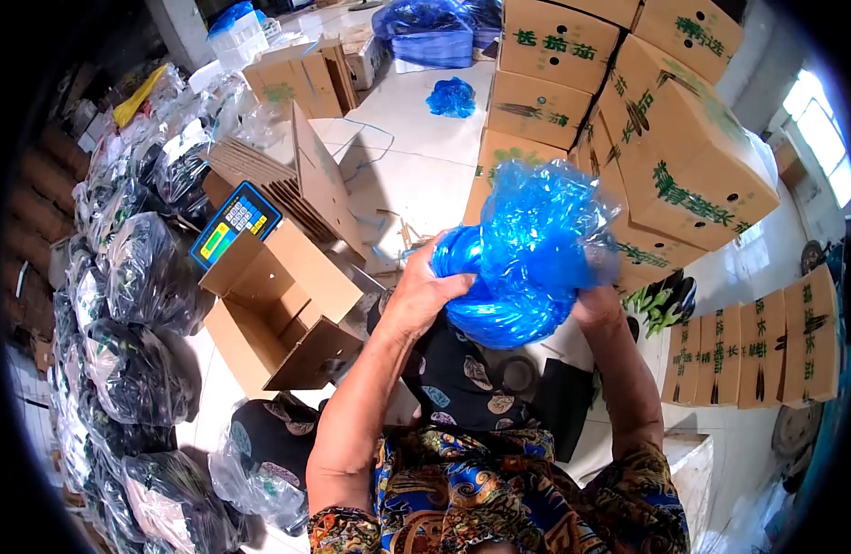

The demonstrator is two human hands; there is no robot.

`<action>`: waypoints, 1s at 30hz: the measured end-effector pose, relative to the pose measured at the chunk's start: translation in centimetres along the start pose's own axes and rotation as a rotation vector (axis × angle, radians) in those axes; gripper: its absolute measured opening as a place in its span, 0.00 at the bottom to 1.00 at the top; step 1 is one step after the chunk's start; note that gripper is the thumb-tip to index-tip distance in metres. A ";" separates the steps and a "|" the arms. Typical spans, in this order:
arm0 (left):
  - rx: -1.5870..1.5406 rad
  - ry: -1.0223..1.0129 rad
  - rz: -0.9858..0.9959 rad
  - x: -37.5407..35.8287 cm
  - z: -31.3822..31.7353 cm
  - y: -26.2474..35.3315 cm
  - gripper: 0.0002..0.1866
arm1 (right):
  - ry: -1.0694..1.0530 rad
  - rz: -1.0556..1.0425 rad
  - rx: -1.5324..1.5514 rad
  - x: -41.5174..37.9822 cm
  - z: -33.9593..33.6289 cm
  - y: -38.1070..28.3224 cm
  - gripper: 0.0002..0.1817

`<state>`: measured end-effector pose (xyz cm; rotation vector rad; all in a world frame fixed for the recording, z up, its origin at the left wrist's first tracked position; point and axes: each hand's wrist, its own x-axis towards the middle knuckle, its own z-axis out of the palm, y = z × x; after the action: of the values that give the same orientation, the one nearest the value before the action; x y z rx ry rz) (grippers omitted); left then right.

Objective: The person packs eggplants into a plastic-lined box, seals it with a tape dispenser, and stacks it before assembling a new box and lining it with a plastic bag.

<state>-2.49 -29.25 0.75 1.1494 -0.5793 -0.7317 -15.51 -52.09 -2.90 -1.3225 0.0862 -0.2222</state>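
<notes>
Both my hands hold a bunched blue plastic bag (527,249) in front of my chest, its crumpled top puffed up and shiny. My left hand (430,288) is closed round its left side, the thumb lying across the gathered film. At the bag's right edge my right hand (596,303) grips the film; its fingers are mostly hidden and partly blurred. To the left of my left forearm stands an open cardboard box (282,309) with its flaps up. Behind that box is a blue scale display (236,224) with a keypad and a green screen.
Stacked printed cartons (545,102) rise at the back right, and more cartons (753,346) stand at the right. Filled clear bags (135,369) are heaped along the left. Flattened cardboard (319,180) leans behind the box. Another blue plastic bag (451,97) lies on the floor ahead.
</notes>
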 end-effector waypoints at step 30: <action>0.381 0.054 0.059 0.0 -1.8 0.6 0.44 | 0.290 -0.031 -0.389 -1.6 4.2 -11.6 0.34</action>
<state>-1.02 -28.08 0.73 1.4918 -0.7235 -0.5506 -17.56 -50.45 9.23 -1.6713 0.3696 -0.4391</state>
